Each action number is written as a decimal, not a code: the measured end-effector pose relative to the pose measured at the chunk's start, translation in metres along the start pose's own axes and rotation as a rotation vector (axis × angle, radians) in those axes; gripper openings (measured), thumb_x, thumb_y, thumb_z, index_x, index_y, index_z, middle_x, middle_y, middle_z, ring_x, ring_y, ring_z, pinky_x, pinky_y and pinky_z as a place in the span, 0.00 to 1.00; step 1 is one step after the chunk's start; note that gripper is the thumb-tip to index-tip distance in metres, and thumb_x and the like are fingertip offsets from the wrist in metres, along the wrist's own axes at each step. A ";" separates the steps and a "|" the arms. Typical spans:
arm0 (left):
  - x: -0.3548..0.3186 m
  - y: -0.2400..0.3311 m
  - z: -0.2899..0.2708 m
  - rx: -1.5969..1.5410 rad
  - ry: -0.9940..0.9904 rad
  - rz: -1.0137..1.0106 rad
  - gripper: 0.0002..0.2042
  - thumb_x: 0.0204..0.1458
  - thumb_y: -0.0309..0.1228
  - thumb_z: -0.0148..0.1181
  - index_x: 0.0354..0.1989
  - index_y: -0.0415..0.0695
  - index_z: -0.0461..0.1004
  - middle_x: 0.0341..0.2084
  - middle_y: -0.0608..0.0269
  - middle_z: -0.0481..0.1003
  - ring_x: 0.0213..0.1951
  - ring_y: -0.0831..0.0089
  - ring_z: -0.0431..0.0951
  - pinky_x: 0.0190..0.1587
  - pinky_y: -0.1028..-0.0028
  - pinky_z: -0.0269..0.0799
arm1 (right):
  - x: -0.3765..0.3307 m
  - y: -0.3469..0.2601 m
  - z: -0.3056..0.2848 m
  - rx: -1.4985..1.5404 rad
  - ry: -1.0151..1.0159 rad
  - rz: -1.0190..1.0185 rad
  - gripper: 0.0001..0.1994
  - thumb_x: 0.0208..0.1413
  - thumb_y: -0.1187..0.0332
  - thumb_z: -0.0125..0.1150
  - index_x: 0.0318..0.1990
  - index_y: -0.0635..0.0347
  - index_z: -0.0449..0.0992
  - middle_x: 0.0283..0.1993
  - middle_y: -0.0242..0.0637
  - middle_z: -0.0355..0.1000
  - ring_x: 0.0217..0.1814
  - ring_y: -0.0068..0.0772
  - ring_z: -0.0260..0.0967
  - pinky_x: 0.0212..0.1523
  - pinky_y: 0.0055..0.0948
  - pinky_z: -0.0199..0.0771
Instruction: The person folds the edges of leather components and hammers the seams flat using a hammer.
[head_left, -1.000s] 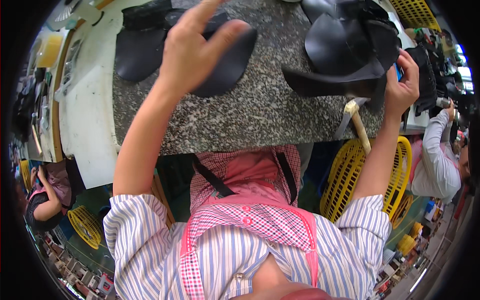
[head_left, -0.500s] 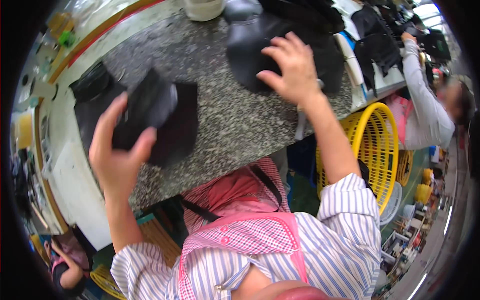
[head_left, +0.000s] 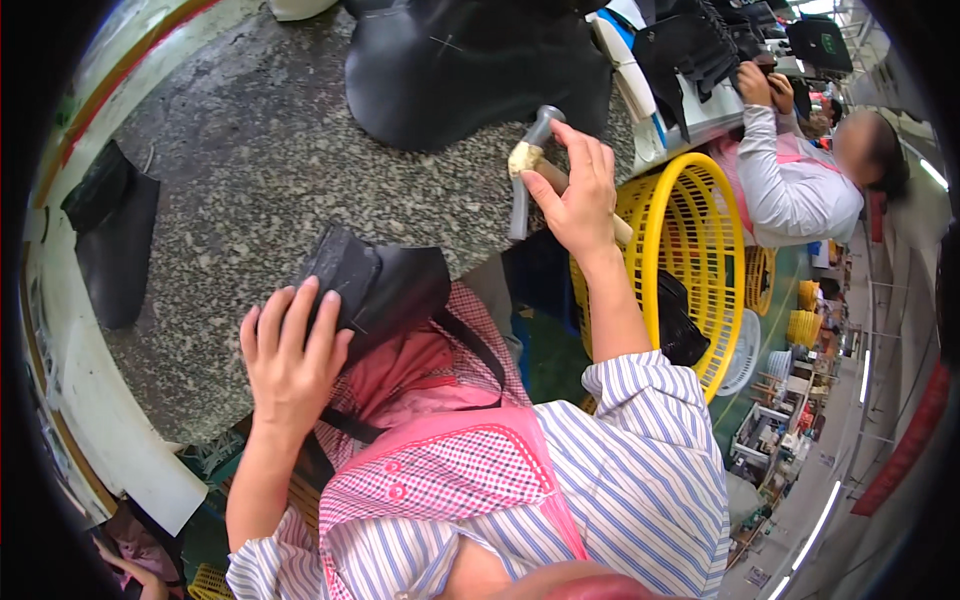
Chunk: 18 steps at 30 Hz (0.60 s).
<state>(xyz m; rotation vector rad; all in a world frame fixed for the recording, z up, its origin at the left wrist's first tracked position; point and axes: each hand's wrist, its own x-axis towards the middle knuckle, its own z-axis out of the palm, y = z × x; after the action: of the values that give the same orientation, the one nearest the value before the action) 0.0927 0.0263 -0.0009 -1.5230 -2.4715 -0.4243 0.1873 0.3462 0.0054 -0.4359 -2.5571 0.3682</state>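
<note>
Two bare hands are at work, set well apart from each other over one speckled grey stone tabletop. The left hand lies palm down, four fingers extended, on one folded black leather-like piece, which sits at the near edge of the stone and juts past it toward the person's lap. The right hand is over one hammer at the same edge, farther to the right, with its thumb and fingers on either side of the wooden handle; whether the grip is closed, I cannot tell. The hammer has one metal head with a yellowish lump where it meets the handle, whose end shows past the hand. One second folded black piece lies alone at the left side of the stone, well apart from the left hand. Beyond the hammer lies one pile of black sheets, too overlapped to count, its top sheet bearing one pale cross mark. One large yellow basket stands beside the right forearm, with one black bundle inside. One co-worker sits at the right, both hands raised.
</note>
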 end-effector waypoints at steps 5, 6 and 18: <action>0.010 -0.004 -0.002 -0.173 0.043 -0.083 0.09 0.47 0.27 0.57 0.39 0.41 0.75 0.41 0.60 0.75 0.42 0.65 0.73 0.56 0.58 0.56 | -0.018 0.022 -0.004 -0.106 -0.141 0.029 0.22 0.43 0.60 0.64 0.46 0.57 0.71 0.39 0.38 0.67 0.44 0.43 0.61 0.45 0.40 0.62; 0.009 -0.006 -0.001 -0.176 0.043 -0.082 0.09 0.47 0.27 0.57 0.39 0.41 0.75 0.41 0.60 0.75 0.42 0.65 0.73 0.56 0.58 0.56 | -0.019 0.020 -0.004 -0.128 -0.116 0.024 0.18 0.43 0.62 0.64 0.43 0.56 0.71 0.38 0.38 0.67 0.43 0.43 0.63 0.44 0.39 0.63; 0.014 -0.006 -0.006 -0.731 -0.036 -0.421 0.10 0.53 0.24 0.48 0.39 0.41 0.75 0.31 0.56 0.72 0.35 0.64 0.74 0.38 0.72 0.68 | -0.029 -0.095 -0.028 0.545 -0.742 -0.058 0.09 0.48 0.76 0.58 0.38 0.63 0.70 0.30 0.42 0.70 0.30 0.40 0.72 0.29 0.26 0.69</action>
<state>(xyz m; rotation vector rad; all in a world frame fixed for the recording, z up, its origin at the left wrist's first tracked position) 0.0812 0.0337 0.0084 -1.1663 -2.8213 -1.5141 0.2036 0.2535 0.0479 -0.0046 -2.9600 1.3723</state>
